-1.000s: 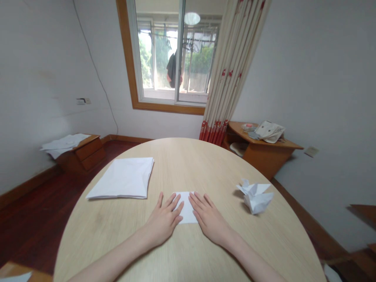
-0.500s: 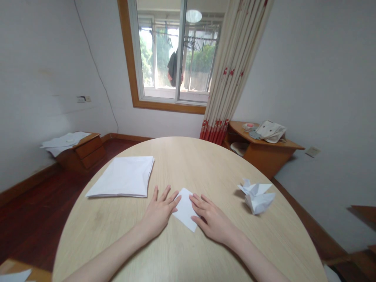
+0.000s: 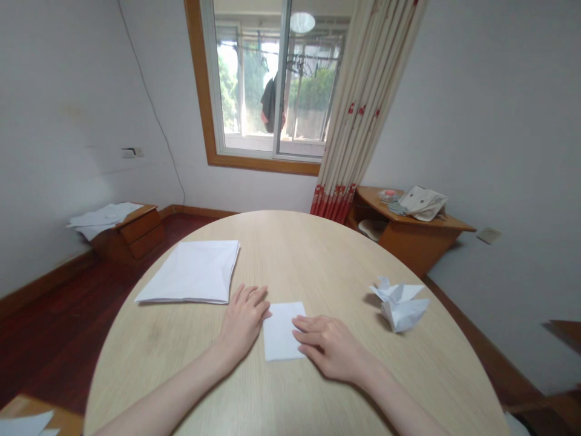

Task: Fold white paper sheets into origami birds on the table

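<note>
A small white square of paper, which looks folded, lies flat on the round wooden table in front of me. Along its left edge rests my left hand, palm down with fingers extended, the fingertips touching the paper's upper left corner. From the other side my right hand lies on the paper's right edge, fingers stretched out flat. Neither hand grips anything.
A stack of larger white paper lies at the table's left. Folded white paper shapes stand at the right. Beyond the table are a low drawer cabinet and a corner desk with a cloth bag.
The small paper has turned from a diamond position to square with the table edge. My left hand's fingers have drawn closer together, and my right hand has shifted slightly lower.
</note>
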`<move>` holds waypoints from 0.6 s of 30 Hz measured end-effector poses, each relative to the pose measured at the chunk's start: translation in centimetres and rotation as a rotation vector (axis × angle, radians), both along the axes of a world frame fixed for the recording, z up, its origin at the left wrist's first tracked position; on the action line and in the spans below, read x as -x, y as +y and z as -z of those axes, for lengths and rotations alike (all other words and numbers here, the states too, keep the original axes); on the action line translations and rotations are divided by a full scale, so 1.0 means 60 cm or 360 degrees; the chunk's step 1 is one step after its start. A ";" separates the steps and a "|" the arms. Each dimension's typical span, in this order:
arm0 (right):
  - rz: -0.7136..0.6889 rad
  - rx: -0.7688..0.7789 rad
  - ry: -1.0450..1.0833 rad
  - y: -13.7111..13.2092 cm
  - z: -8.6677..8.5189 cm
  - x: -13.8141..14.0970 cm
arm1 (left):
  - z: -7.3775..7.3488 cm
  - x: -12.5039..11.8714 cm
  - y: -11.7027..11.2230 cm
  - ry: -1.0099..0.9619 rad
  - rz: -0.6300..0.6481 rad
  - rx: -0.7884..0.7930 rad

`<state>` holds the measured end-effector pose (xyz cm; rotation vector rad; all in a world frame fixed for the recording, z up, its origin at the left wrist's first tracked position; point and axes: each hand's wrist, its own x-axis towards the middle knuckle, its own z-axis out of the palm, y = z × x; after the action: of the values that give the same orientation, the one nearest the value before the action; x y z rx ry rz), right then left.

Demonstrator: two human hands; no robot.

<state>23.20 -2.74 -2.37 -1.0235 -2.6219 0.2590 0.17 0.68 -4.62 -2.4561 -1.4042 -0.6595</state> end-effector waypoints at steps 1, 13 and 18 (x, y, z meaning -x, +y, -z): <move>-0.0003 -0.0012 0.0024 0.001 0.004 0.001 | -0.002 0.000 -0.001 -0.0014 -0.0008 0.0002; 0.0104 0.0004 -0.0050 0.012 0.012 0.006 | 0.003 -0.011 -0.009 0.0026 -0.0003 0.0210; 0.0246 0.0244 -0.0277 0.011 0.005 0.007 | 0.017 -0.012 -0.013 0.0116 -0.0010 0.0319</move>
<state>22.78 -2.08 -2.66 -1.3497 -2.6904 0.3533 0.87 -0.13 -5.66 -2.5962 -1.5154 -0.4416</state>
